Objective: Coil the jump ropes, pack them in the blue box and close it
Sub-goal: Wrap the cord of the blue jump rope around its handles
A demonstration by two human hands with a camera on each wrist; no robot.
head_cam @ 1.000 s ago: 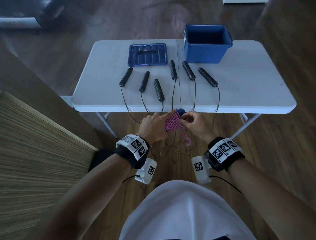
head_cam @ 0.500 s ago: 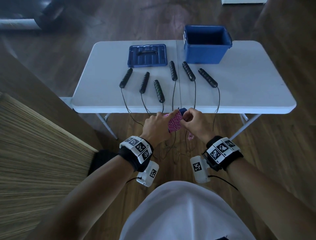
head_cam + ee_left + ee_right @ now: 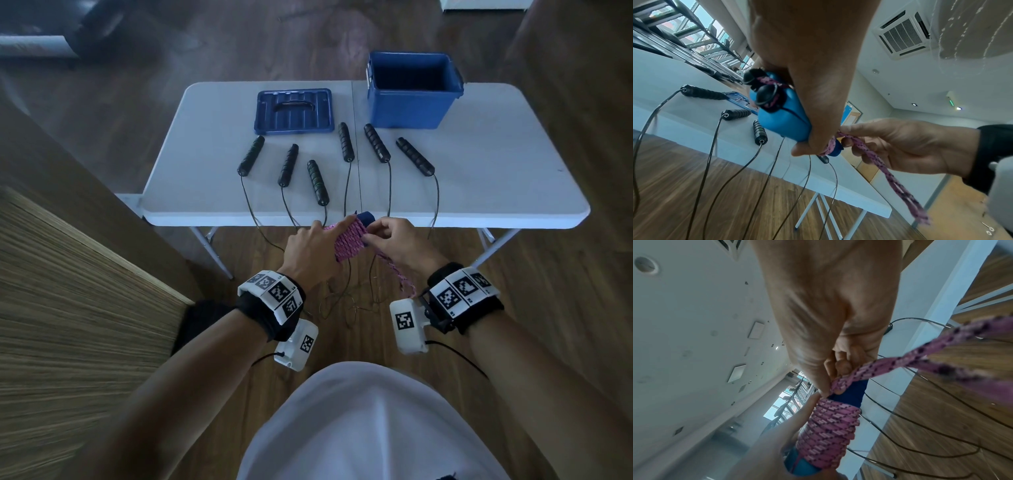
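1. The left hand [image 3: 310,251] has its grip tight round two blue handles [image 3: 781,116] held side by side, with the pink rope [image 3: 349,240] wound round them. This bundle is in the air, just off the near edge of the worktop [image 3: 496,164], at about 6 o'clock.
2. The right hand [image 3: 399,241] pinches the loose end of the pink rope, next to the coil. The tail hangs down from it.
3. If the right hand lets go too soon, I think the turns could spring loose and slide off the handles.
4. The tail dangles close to the thin black cords [image 3: 342,301] that hang off the worktop. It could snag one and drag a black handle [image 3: 318,183] down.
5. The blue box [image 3: 412,90] sits open at 1 o'clock, and its lid [image 3: 294,111] lies flat at 11 o'clock. Nothing shows inside the box yet.
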